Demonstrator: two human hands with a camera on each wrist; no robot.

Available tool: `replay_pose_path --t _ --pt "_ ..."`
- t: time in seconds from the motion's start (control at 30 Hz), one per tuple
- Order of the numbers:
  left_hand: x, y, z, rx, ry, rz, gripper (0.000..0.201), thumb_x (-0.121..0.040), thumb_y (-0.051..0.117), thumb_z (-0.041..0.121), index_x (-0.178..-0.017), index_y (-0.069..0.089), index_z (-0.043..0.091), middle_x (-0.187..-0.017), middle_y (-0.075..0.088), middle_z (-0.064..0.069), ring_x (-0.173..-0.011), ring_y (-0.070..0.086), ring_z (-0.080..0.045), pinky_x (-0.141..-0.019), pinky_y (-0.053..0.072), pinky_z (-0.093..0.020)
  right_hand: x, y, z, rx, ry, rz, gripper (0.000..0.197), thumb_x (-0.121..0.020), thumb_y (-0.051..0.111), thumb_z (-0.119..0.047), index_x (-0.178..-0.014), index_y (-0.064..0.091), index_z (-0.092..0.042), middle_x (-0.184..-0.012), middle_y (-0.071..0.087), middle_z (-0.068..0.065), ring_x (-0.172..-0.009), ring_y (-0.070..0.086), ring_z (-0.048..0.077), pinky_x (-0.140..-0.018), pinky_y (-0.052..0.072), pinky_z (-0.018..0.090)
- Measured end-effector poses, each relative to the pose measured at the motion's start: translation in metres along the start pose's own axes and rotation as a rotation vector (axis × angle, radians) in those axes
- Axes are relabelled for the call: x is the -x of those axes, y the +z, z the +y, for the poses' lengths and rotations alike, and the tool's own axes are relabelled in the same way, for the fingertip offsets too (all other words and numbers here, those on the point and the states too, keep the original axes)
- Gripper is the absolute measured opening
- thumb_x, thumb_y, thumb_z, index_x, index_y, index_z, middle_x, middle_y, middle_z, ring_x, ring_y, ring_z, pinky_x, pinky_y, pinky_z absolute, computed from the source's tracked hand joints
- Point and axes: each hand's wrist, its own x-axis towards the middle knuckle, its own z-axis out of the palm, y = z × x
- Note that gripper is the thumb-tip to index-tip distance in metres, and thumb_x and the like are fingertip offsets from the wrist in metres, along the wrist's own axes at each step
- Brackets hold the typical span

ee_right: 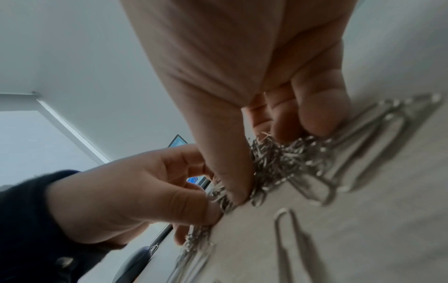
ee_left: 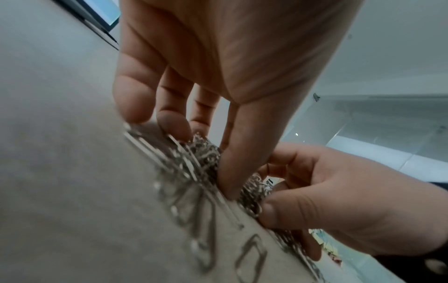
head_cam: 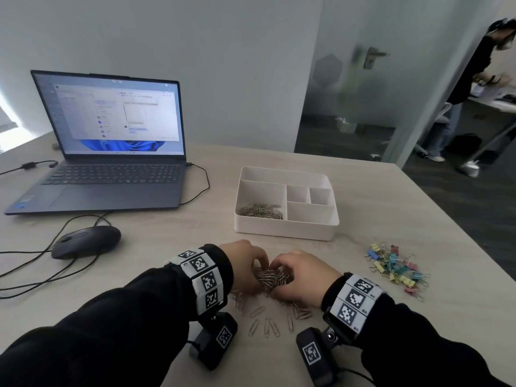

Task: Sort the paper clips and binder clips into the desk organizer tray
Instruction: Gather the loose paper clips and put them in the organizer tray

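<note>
A heap of silver paper clips (head_cam: 270, 277) lies on the table near me, pressed together between both hands. My left hand (head_cam: 245, 261) curls its fingers round the heap's left side, and my right hand (head_cam: 300, 275) curls round its right side. The wrist views show the clips (ee_left: 201, 153) (ee_right: 278, 159) bunched under the fingertips (ee_left: 174, 124) (ee_right: 320, 118) of each hand. Several loose paper clips (head_cam: 268, 322) lie nearer to me. The white organizer tray (head_cam: 284, 231) stands behind, with paper clips (head_cam: 261, 211) in its left compartment. Coloured binder clips (head_cam: 396, 268) lie at the right.
An open laptop (head_cam: 111, 174) stands at the back left, with a black mouse (head_cam: 85, 241) and its cables in front of it. The table's right edge runs close past the binder clips. A person stands beyond the glass door at the far right.
</note>
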Motion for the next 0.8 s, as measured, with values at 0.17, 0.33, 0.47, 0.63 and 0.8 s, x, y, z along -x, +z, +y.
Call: replay_pose_path --t 0.17,0.33,0.47,0.63,0.8 --pt "-0.008 0.000 -0.002 0.070 0.011 0.049 0.031 -0.071 0.072 0.041 -0.102 0.068 0.035 -0.092 0.063 0.011 -0.083 0.060 -0.011 -0.080 0.053 -0.026 -0.008 0.000 0.001 -0.012 -0.029 0.040 0.040 -0.075 0.077 -0.039 -0.112 0.066 -0.029 -0.099 0.056 -0.007 -0.096 0.056 0.012 -0.086 0.046 0.028" --pt "-0.011 -0.005 -0.004 0.162 0.016 0.083 0.027 -0.075 0.073 0.034 -0.102 0.073 0.030 -0.100 0.070 0.009 -0.085 0.060 -0.009 -0.076 0.049 -0.021 -0.014 0.000 0.005 -0.136 -0.008 0.081 0.023 -0.074 0.075 -0.030 -0.096 0.068 -0.031 -0.088 0.067 -0.009 -0.082 0.063 0.007 -0.078 0.053 0.027" --pt "-0.013 -0.010 -0.006 0.268 0.004 0.087 0.021 -0.076 0.076 0.032 -0.096 0.074 0.027 -0.095 0.072 0.006 -0.074 0.066 -0.011 -0.069 0.059 -0.027 -0.016 -0.001 0.008 -0.211 0.007 0.115 0.015 -0.077 0.074 -0.029 -0.090 0.069 -0.032 -0.082 0.071 -0.007 -0.070 0.065 0.004 -0.067 0.054 0.023" --pt "-0.017 -0.014 -0.010 0.422 -0.022 0.106 0.013 -0.074 0.076 0.022 -0.087 0.074 0.024 -0.081 0.071 0.004 -0.057 0.065 -0.015 -0.058 0.062 -0.032 -0.018 -0.011 0.007 -0.361 0.016 0.126 0.009 -0.083 0.074 -0.024 -0.089 0.070 -0.029 -0.067 0.069 -0.004 -0.051 0.063 0.006 -0.053 0.054 0.027" --pt "-0.025 -0.022 -0.016 0.507 -0.025 0.106 0.015 -0.074 0.077 0.024 -0.089 0.075 0.022 -0.086 0.073 -0.005 -0.063 0.069 -0.020 -0.060 0.062 -0.034 -0.026 -0.021 0.008 -0.464 0.027 0.166 0.010 -0.085 0.074 -0.017 -0.084 0.069 -0.026 -0.064 0.067 -0.003 -0.051 0.064 0.013 -0.053 0.056 0.030"
